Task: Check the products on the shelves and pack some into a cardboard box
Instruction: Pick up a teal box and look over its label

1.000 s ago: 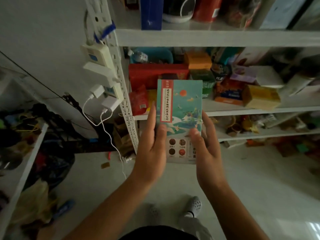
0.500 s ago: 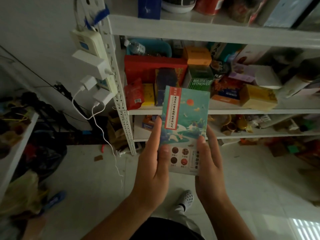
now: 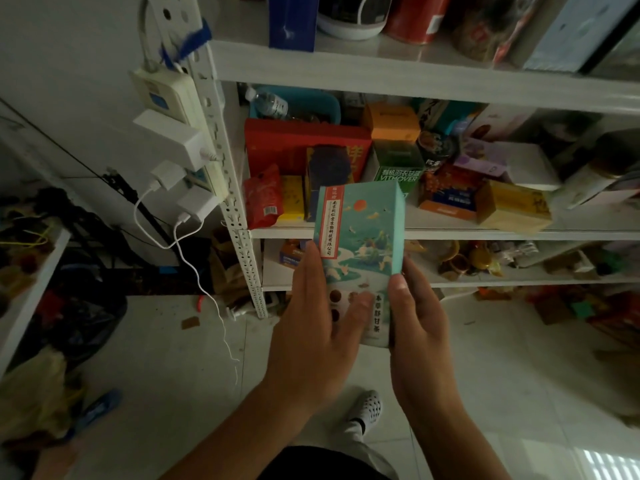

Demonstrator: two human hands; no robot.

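Inspection step: left hand (image 3: 311, 323) and right hand (image 3: 412, 317) each keep a grip on the teal product box (image 3: 360, 244), upright before the white shelf (image 3: 450, 233). Best held steady, label toward the eyes, thumbs off the print. Beyond: crowded shelves, tiled floor (image 3: 173, 358), no cardboard box visible
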